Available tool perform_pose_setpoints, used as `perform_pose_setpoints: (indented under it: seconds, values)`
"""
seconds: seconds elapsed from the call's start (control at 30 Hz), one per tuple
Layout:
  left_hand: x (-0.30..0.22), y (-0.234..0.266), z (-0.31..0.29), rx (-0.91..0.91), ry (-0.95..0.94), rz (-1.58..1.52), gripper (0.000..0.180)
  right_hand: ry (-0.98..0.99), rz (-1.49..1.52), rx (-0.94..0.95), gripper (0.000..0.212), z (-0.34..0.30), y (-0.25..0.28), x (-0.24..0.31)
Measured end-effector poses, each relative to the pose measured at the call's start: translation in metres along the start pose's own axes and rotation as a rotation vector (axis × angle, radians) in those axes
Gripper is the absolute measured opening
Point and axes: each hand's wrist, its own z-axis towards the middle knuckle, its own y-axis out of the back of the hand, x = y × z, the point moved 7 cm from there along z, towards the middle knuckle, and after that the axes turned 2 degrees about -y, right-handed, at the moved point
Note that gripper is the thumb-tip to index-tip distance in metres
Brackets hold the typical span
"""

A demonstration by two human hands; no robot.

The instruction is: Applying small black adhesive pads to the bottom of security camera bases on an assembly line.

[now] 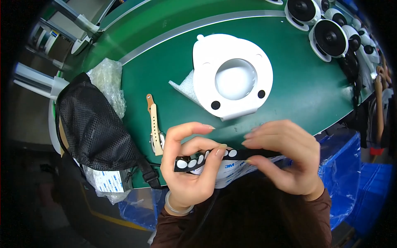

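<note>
My left hand (pixel 188 165) pinches a black strip (pixel 233 153) between thumb and fingers. A row of white round dots runs along the strip, and its white printed backing paper (pixel 231 171) hangs below. My right hand (pixel 287 159) is curved around the strip's right part, thumb and fingertips apart, with nothing gripped between them. Beyond the hands lies a white rounded plastic housing (pixel 198 82) with a large round opening. Two black round pads (pixel 215 105) sit near its lower edge. The strip's right end is partly hidden behind my right hand.
White foam wrap (pixel 188 87) pokes out from under the housing. A wristwatch (pixel 154 128) with a tan strap lies left of it. A black mesh bag (pixel 93 124) and bubble wrap (pixel 107 78) are at the left. Several white round devices (pixel 329 38) stand at the far right.
</note>
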Motion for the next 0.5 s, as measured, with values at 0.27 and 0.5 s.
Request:
perform_pose_setpoints:
  seconds: [0.27, 0.5]
  values:
    - [-0.0028, -0.0021, -0.0009, -0.002, 0.002, -0.018, 0.029, -0.006, -0.014, -0.076, 0.018, -0.0078, -0.0025, -0.0035]
    - [-0.0050, -0.0020, -0.0032, -0.016, -0.052, 0.087, 0.028, -0.010, -0.036, -0.073, 0.018, -0.0084, -0.0026, -0.0043]
